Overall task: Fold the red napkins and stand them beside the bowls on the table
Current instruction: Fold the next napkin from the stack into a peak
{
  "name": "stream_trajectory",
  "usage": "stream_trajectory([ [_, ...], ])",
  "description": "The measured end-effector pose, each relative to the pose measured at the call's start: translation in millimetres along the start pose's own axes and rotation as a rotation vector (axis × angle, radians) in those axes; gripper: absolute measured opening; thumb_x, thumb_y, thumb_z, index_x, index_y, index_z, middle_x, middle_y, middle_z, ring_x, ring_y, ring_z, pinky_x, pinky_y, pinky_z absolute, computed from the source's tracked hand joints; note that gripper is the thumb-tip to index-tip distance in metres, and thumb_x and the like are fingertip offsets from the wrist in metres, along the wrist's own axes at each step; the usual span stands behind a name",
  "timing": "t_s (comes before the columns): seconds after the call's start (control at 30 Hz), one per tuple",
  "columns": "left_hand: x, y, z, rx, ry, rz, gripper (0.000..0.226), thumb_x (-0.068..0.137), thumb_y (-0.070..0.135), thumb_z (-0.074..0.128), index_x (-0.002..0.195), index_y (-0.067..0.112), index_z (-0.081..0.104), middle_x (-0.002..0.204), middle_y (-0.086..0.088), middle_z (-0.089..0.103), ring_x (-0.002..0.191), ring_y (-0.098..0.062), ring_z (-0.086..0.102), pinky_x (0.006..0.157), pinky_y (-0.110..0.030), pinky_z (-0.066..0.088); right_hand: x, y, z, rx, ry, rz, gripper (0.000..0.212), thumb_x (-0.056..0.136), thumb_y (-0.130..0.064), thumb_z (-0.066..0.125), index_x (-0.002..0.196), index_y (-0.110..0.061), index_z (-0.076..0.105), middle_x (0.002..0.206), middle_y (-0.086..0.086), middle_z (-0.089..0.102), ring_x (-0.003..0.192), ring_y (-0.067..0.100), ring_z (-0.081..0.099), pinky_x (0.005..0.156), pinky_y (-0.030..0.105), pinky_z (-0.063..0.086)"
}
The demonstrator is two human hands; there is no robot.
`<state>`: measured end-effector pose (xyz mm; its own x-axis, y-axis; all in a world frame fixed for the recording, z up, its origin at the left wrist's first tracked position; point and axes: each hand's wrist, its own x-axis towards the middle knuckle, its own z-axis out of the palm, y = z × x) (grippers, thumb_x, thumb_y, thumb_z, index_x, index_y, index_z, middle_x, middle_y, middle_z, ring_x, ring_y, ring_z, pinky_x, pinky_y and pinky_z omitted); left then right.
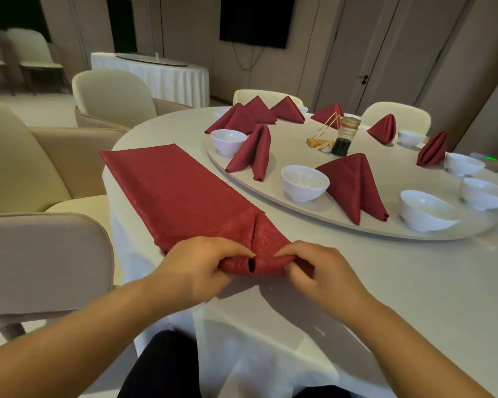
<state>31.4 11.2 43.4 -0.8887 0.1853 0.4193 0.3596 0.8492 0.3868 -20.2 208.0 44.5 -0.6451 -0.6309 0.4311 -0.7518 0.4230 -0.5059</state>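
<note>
A long red napkin (181, 193) lies flat on the white tablecloth (371, 282), running from the far left toward me. Its near end is folded into two flaps that meet at a centre seam and is rolled up. My left hand (196, 268) pinches the left side of that roll, and my right hand (314, 271) pinches the right side. On the round turntable (391, 235), several folded red napkins stand beside white bowls, such as a napkin (354, 185) next to a bowl (304, 182) and another napkin (255, 152) beside a bowl (227, 140).
A dark sauce bottle (342, 139) and a gold stand sit at the turntable's middle. More white bowls (423, 211) line the right side. Beige chairs (41, 254) stand close on the left and behind the table. A second skirted table (156, 73) is far back.
</note>
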Motion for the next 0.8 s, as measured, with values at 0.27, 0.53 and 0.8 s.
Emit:
stream_trajectory([
  [0.27,23,50,-108,-0.638,-0.093,-0.19,0.009,0.053,0.034,0.069,0.061,0.037,0.072,0.063,0.009,0.07,0.057,-0.001,0.065,0.052,-0.011,0.048,27,-72,-75,0.418,0.074,0.009,0.014,0.073,-0.017,0.054,0.065,-0.026,0.062,0.058,-0.017,0.061,0.054,-0.006,0.054,0.053,0.007,0.04],
  [0.53,69,13,-71,-0.865,-0.296,-0.473,0.015,0.074,0.008,0.071,0.065,0.019,0.075,0.07,-0.002,0.072,0.06,-0.012,0.068,0.053,-0.02,0.053,55,-25,-60,0.468,-0.031,0.37,0.017,0.086,-0.006,0.056,0.07,-0.01,0.062,0.062,0.002,0.058,0.056,0.012,0.052,0.055,0.018,0.042],
  [0.8,93,-56,32,-0.801,-0.445,-0.757,0.014,0.084,0.0,0.06,0.075,0.008,0.066,0.057,-0.002,0.066,0.049,-0.014,0.062,0.06,-0.027,0.054,63,70,13,0.216,-0.196,0.657,0.028,0.086,-0.011,0.057,0.06,-0.018,0.049,0.048,-0.011,0.048,0.041,-0.001,0.043,0.044,0.011,0.033],
])
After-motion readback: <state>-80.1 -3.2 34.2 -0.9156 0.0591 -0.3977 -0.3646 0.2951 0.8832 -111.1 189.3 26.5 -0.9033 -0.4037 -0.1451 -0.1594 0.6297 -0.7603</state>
